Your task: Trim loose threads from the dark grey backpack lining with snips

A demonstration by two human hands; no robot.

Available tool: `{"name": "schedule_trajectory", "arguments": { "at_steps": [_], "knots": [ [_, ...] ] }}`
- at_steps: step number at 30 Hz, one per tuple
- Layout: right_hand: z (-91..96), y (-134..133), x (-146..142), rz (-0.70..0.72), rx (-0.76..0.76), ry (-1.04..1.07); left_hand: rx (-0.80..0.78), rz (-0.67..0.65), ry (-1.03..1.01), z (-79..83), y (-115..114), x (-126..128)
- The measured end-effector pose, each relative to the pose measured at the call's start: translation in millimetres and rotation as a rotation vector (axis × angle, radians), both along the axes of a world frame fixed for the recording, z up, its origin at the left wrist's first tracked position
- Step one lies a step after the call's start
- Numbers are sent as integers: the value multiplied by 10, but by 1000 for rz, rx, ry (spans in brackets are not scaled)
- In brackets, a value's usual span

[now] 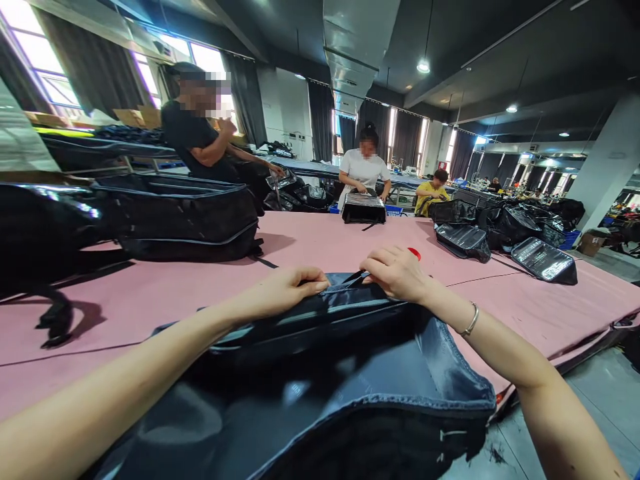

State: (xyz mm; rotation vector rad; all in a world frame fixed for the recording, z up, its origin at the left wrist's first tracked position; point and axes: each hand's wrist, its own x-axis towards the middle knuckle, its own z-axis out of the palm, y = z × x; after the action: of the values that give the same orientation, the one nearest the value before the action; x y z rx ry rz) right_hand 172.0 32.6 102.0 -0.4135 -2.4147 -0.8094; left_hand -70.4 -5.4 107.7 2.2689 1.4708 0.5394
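Note:
A large black bag (390, 367) with a grey-blue lining lies unzipped and spread open in front of me, at the near edge of the pink-covered table. My left hand (295, 288) pinches the bag's far edge beside the zipper. To its right, my right hand (395, 272) is closed on a dark strip of fabric at the same edge and draws it up slightly. The fingertips of both hands cover the exact spots they grip. A round red thing (414, 254) shows just behind my right hand, partly hidden.
Another open black bag (185, 220) stands at the left of the pink table (310, 237). Several black bags (500, 227) lie piled at the right. Across the table a person in white (365, 170) handles a black bag; a person in dark clothes (200, 133) stands left, another in yellow (431, 193) farther right.

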Motion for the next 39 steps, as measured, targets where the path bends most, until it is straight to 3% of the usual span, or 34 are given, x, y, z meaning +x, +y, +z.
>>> {"name": "schedule_trajectory", "arguments": {
  "at_steps": [5, 11, 18, 24, 27, 31, 35, 39],
  "knots": [
    [7, -32, -14, -31, 84, -1, 10, 1, 6, -12, -3, -7],
    [61, -17, 1, 0, 23, -29, -8, -28, -9, 14, -13, -2],
    [155, 152, -3, 169, -443, -12, -17, -18, -11, 30, -49, 12],
    [26, 228, -69, 290, -907, 87, -6, -2, -4, 33, -90, 43],
    [-15, 152, -161, 343, -1047, 110, -26, 1, -4, 29, -92, 44],
    [40, 15, -249, 280, -1085, 282, 14, 6, -15, -14, -70, 14],
    [90, -138, -125, 183, -1096, 485, 83, -6, -22, -53, -94, -2],
    [29, -465, 208, 22, -1020, 382, 174, -6, 36, -87, -162, -11]
  ]
}}
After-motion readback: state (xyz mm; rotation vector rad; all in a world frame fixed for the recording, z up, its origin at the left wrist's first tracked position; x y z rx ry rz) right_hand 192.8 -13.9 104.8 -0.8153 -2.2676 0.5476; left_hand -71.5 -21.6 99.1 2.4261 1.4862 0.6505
